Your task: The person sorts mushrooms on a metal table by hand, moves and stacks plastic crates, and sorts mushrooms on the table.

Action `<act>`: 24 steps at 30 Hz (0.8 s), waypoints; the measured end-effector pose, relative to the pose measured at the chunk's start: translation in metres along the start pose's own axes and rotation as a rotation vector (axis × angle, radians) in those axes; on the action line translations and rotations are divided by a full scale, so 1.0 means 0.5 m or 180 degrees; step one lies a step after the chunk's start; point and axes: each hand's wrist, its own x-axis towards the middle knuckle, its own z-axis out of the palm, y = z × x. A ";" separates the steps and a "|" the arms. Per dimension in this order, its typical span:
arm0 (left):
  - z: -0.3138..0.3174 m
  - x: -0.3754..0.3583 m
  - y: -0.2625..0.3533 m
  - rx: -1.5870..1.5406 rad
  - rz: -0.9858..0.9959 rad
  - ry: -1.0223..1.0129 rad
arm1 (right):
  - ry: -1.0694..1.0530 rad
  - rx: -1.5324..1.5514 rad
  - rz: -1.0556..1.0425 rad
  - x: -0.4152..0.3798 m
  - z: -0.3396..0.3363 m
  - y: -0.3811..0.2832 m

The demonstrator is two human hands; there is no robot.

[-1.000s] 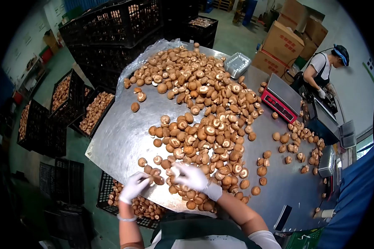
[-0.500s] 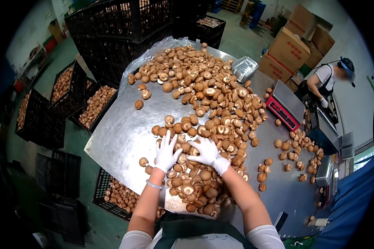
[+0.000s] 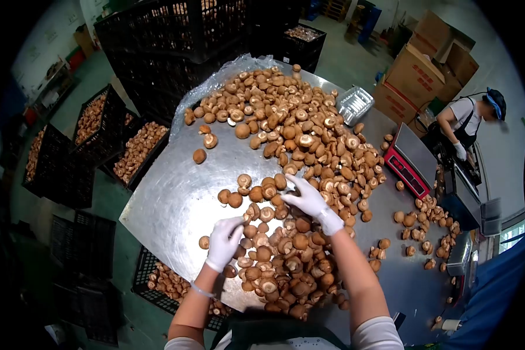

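Observation:
Brown shiitake mushrooms (image 3: 300, 242) lie in a loose heap on the metal table (image 3: 157, 192) in front of me. My left hand (image 3: 224, 240), in a white glove, is at the left side of this heap. Its fingers point right with the thumb apart, and the fingertips are by a mushroom at the heap's edge. The white-gloved right hand (image 3: 308, 199) is open between the near heap and the larger pile of mushrooms (image 3: 286, 111) behind. Its thumb and fingers are spread beside a few mushrooms (image 3: 268, 189); its underside is hidden.
A red scale (image 3: 407, 169) and a clear plastic box (image 3: 354, 105) are on the right side of the table. Black crates (image 3: 175, 35) stand behind; a crate of mushrooms (image 3: 143, 274) sits below the left edge. A co-worker (image 3: 461, 122) is at the far right near cardboard boxes (image 3: 414, 76).
My hands have moved apart: the left down and to the left, the right up and to the right. A gap has opened between the near heap and the larger pile.

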 end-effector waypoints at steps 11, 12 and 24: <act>0.015 0.094 -0.115 0.0479 -0.0422 -0.0002 | -0.0399 -0.1292 -0.0501 0.023 0.169 0.006; 0.007 0.081 -0.126 0.0594 -0.0202 0.0020 | -0.0513 -0.1275 -0.0713 0.007 0.166 0.008; -0.080 0.176 -0.289 0.1022 -0.0451 0.1123 | 0.0395 -0.0333 -0.0476 0.234 0.044 -0.015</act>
